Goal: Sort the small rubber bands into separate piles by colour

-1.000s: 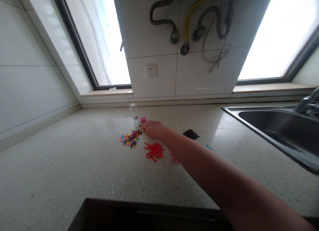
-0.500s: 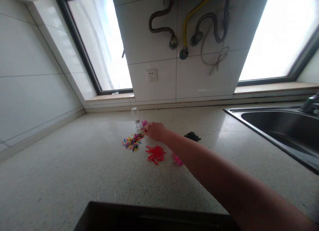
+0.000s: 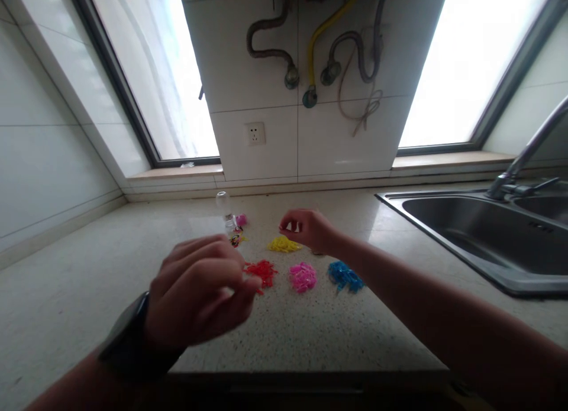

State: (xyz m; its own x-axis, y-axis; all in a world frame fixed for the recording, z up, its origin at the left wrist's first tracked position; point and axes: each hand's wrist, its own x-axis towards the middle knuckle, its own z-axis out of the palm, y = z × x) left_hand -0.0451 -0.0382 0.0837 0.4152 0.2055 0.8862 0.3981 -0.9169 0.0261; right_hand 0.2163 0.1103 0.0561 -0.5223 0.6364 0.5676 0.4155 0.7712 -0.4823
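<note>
My left hand (image 3: 199,290), with a dark watch on its wrist, is raised in front of the counter, thumb and fingertips pressed together; anything between them is too small to make out. It covers most of a mixed-colour pile of small rubber bands (image 3: 235,240). Just behind the yellow band pile (image 3: 284,244), my right hand (image 3: 310,229) is closed in a pinch, its contents unclear. Nearer lie red bands (image 3: 262,272), pink bands (image 3: 303,277) and blue bands (image 3: 344,275), the blue ones partly under my right forearm.
A clear bottle-like container (image 3: 225,210) stands at the back beside a bright pink object (image 3: 241,220). On the right, a steel sink (image 3: 390,207) with a tap (image 3: 506,183) is set into the speckled counter (image 3: 288,334). A socket (image 3: 255,133) and hoses are on the wall.
My right hand has drawn back rightward from the mixed pile to the yellow one. My left hand has come into view. The camera has turned right, and the black pile is now hidden.
</note>
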